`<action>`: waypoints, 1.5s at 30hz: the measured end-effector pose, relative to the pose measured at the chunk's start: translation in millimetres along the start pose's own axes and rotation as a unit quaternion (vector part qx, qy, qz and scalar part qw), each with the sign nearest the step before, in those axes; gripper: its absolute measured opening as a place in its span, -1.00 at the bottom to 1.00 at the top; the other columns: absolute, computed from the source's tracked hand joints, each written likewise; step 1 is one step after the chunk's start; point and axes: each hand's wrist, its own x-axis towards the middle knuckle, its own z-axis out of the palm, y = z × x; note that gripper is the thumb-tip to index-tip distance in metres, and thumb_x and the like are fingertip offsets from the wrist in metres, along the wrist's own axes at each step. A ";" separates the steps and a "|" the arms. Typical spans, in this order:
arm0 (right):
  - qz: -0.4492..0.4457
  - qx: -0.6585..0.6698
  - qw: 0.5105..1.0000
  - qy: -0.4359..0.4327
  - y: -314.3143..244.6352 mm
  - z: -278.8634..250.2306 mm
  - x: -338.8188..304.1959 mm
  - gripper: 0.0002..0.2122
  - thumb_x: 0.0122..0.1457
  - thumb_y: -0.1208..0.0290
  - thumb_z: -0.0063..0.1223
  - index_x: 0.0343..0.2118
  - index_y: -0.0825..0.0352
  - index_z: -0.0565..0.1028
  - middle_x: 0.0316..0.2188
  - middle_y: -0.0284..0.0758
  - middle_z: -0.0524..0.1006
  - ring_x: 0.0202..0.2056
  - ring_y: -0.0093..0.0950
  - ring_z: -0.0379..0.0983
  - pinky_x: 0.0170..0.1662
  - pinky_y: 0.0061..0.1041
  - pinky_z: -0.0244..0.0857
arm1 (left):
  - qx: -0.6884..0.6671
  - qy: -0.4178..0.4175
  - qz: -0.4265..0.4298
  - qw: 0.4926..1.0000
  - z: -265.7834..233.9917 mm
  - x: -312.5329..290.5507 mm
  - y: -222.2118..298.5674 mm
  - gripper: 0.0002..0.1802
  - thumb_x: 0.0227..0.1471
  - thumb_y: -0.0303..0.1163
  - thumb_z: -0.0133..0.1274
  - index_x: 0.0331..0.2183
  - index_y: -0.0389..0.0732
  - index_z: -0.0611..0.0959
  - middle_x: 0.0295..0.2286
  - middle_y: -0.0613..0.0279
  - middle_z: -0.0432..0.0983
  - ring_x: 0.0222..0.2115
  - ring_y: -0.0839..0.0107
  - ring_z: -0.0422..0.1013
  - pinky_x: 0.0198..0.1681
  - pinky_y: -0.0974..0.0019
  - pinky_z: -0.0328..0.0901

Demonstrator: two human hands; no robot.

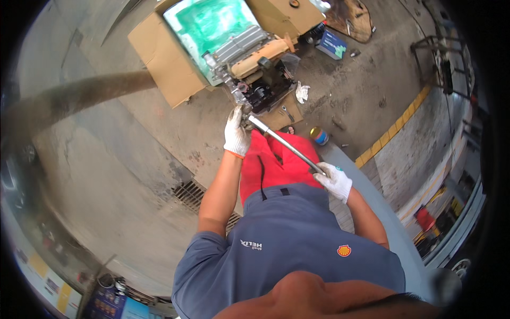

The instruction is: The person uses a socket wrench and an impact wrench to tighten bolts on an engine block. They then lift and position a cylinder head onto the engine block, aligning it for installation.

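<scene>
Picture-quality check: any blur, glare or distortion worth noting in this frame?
Head view, rim: fisheye curvature, with black corners; head view, left: a brown band badly blurred, its nature unclear; head view, centre: the metal tube carries a bright highlight, though it and the right hand read clearly; head view, top: pale patches on the green lining, possibly glare.

The stained floor (122, 181) bears a drain grate (189, 195) and yellow stripe (393, 129).

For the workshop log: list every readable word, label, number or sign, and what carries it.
Grey shirt: white chest lettering, legible; wording not copied here.
Same shirt: red and yellow emblem, wordless.
Blue box: too small to read.
Round container: too small.
Blue panel, yellow striped panel: too small.
</scene>
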 end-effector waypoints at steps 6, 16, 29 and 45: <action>-0.043 0.105 0.992 0.052 76.3 17.4 -3.2 -0.69 0.41 0.26 0.16 0.07 0.37 0.56 -0.26 -0.31 0.63 -0.22 -0.46 0.58 -0.10 -0.42 0.46 | 0.224 0.091 0.030 0.970 39.3 17.7 -70.1 -0.62 0.42 -0.12 0.11 0.02 -0.23 0.62 -0.27 0.20 0.73 -0.48 0.53 0.50 -0.48 0.47 0.38; 0.028 0.702 0.711 -0.033 149.3 69.5 50.7 -0.68 0.40 0.36 0.06 0.09 0.46 0.57 -0.57 -0.51 0.31 -0.66 -0.66 0.19 -0.61 -0.54 0.23 | 0.441 0.031 -0.116 0.889 -6.5 103.0 -164.6 -0.70 0.44 -0.16 0.05 -0.01 -0.14 0.68 -0.40 0.34 0.65 -0.51 0.55 0.47 -0.49 0.43 0.36; 0.110 0.398 0.892 0.183 190.1 134.6 218.8 -0.56 0.41 0.30 0.11 0.26 0.43 0.46 -0.05 -0.06 0.69 -0.02 -0.25 0.66 0.06 -0.35 0.48 | 0.347 0.007 -0.295 0.890 -122.6 245.2 -239.7 -0.68 0.47 -0.13 0.00 -0.08 -0.19 0.63 -0.37 0.21 0.67 -0.51 0.41 0.50 -0.51 0.40 0.31; 0.122 0.140 0.972 0.146 233.5 26.6 357.2 -0.57 0.40 0.11 0.06 0.25 0.13 0.50 -0.06 -0.03 0.67 -0.05 -0.03 0.64 0.01 -0.13 0.52 | 0.363 0.127 -0.150 0.911 -161.3 326.5 -324.0 -0.74 0.28 -0.27 0.28 -0.02 -0.01 0.67 -0.30 0.36 0.64 -0.41 0.37 0.56 -0.36 0.34 0.51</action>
